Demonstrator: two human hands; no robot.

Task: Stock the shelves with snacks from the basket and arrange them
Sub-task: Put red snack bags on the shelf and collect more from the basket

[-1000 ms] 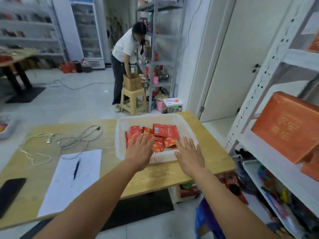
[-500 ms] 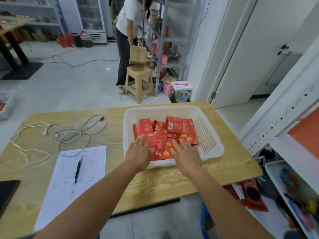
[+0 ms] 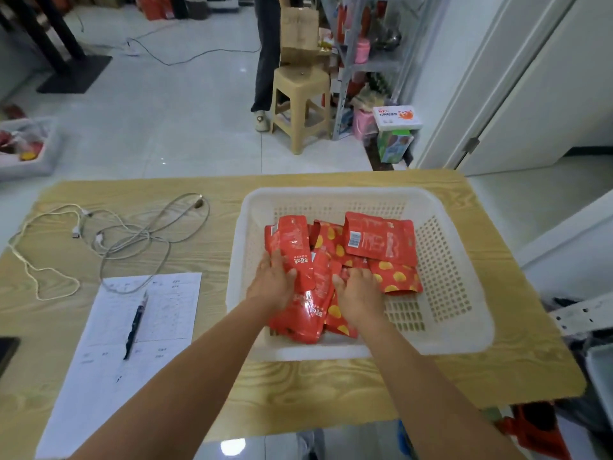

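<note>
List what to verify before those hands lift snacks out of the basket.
1. Both hands at the pile: left hand and right hand rest on the snack packets. Ok.
2. Firm grip: fingertips are buried among the packets. Cannot tell.
3. Packets squared up for one grab: they overlap at mixed angles. Not ok.
4. Basket steady: it sits flat on the table, inside its edges. Ok.
5. Free shelf space: only a bit of shelf frame shows. Cannot tell.
</note>
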